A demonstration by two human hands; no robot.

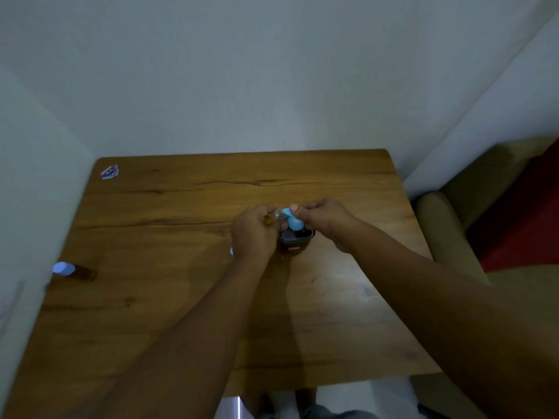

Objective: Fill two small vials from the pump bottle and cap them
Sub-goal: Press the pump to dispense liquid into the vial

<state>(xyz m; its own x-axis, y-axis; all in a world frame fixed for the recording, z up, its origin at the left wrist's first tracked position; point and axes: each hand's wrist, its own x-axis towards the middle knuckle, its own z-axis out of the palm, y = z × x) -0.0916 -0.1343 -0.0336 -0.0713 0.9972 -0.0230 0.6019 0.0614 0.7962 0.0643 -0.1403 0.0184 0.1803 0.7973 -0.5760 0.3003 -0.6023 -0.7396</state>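
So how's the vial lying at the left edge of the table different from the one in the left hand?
The vial at the table's left edge lies on its side, capped in light blue, untouched. The vial in the left hand is gripped by the left hand above the table, at the pump bottle; its capping is unclear. Both look amber.

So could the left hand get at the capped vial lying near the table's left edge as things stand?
Probably not right away: the left hand grips another vial. The wood between it and the capped vial looks bare.
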